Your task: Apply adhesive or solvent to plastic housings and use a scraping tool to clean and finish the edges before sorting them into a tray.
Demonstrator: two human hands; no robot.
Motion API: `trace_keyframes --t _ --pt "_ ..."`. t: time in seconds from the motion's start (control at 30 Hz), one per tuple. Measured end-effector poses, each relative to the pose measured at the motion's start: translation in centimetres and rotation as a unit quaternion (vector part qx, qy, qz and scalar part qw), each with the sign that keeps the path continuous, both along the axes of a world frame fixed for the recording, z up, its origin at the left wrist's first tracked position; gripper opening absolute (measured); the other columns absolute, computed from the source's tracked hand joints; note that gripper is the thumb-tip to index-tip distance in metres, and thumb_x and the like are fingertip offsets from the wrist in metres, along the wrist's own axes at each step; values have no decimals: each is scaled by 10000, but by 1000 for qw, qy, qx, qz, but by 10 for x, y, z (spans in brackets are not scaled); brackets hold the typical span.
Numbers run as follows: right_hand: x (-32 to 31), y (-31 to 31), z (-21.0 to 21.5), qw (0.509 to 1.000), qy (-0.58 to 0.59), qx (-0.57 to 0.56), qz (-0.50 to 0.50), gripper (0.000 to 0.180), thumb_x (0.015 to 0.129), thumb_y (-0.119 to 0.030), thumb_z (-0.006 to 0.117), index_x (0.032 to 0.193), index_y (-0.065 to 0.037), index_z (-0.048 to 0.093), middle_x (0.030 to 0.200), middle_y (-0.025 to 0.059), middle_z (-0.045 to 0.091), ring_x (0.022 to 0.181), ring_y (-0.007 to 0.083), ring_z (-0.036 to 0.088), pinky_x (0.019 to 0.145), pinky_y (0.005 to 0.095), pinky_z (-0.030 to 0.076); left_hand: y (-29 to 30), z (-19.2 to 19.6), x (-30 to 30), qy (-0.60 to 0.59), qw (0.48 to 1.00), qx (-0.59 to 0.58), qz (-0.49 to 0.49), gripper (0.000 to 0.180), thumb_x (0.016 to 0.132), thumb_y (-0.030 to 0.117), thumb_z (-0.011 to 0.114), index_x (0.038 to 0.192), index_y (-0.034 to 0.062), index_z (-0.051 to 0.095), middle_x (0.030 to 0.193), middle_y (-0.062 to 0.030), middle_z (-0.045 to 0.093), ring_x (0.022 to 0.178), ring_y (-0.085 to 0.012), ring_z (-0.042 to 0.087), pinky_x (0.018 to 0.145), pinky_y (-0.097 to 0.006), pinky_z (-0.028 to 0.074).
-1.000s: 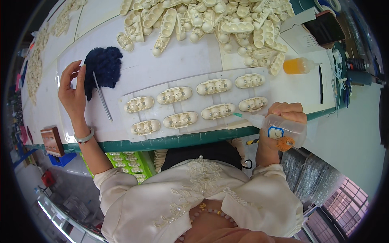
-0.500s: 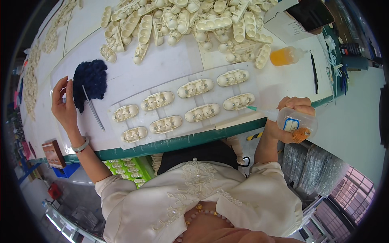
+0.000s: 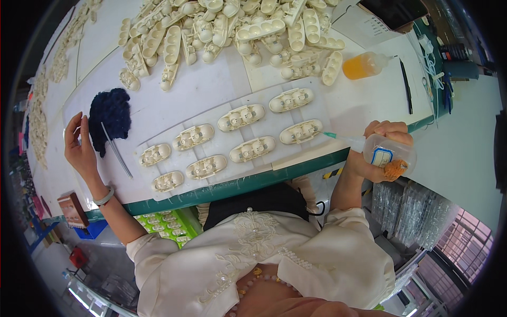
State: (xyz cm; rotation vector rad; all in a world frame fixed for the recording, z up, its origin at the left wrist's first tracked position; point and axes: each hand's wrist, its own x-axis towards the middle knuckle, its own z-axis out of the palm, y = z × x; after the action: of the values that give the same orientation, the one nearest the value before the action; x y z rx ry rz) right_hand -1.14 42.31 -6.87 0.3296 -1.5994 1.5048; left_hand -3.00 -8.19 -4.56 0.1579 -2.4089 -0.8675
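My right hand point(image 3: 376, 158) is wrapped round a clear squeeze bottle point(image 3: 405, 153) with a blue-edged label and an orange patch near its base. Its green needle tip point(image 3: 330, 135) points left, at the right end of the nearest-right cream oval shell point(image 3: 300, 131). Whether the needle touches that shell, I cannot tell. Several such shells with small round parts inside stand in two rows on a pale board point(image 3: 274, 119). Off to the left my left hand point(image 3: 79, 145) is raised with loosely bent fingers apart and nothing in them, beside a dark blue cloth point(image 3: 111, 119) and thin metal tweezers point(image 3: 116, 150).
A heap of cream shells point(image 3: 222, 29) covers the table's far side. At the right are a bottle of orange liquid point(image 3: 364, 66), a black pen-like tool point(image 3: 406, 87) and a white box point(image 3: 364, 29). The green table edge point(image 3: 237, 186) runs close to my body, above a bright green crate point(image 3: 171, 224).
The whole view has shifted slightly, so the table things appear farther left. Against the nearest-right shell, the needle tip has moved right toward its end. My left hand stays by the cloth.
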Motion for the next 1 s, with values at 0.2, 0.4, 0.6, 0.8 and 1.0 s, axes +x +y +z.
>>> trace_keyframes --t 0.2,0.4,0.6,0.8,1.0 --pt "0 -1 -1 999 14 -15 30 498 743 -398 634 857 34 415 799 145 453 572 175 472 431 240 398 2 0 -2 -4 1000 -7 2 181 850 60 604 1017 -3 635 961 -62 629 848 -101 576 749 -216 459" --pt "3 -5 -3 997 -39 -16 -71 718 711 -699 474 869 -2 411 792 101 430 529 104 394 391 198 289 -3 -10 -5 13 1000 13 -6 175 838 64 622 1000 1 636 976 -61 640 868 -101 579 753 -220 459" --pt "11 -11 5 967 1 -43 251 592 790 -561 535 893 9 415 813 132 428 486 111 373 383 209 295 7 4 2 14 1000 18 15 177 828 69 636 994 9 642 978 -56 643 862 -98 584 751 -214 456" --pt "19 -2 6 919 -102 42 378 312 790 -44 628 1035 -3 439 1011 201 462 709 287 564 658 419 492 12 6 0 14 1000 8 14 172 828 75 638 988 13 647 962 -49 642 858 -99 587 754 -215 459" --pt "14 -25 2 948 -82 50 303 283 793 -104 627 967 15 438 922 181 462 643 219 531 559 332 444 14 6 0 25 1000 3 5 169 827 71 638 986 18 651 952 -51 644 857 -103 590 754 -217 462"
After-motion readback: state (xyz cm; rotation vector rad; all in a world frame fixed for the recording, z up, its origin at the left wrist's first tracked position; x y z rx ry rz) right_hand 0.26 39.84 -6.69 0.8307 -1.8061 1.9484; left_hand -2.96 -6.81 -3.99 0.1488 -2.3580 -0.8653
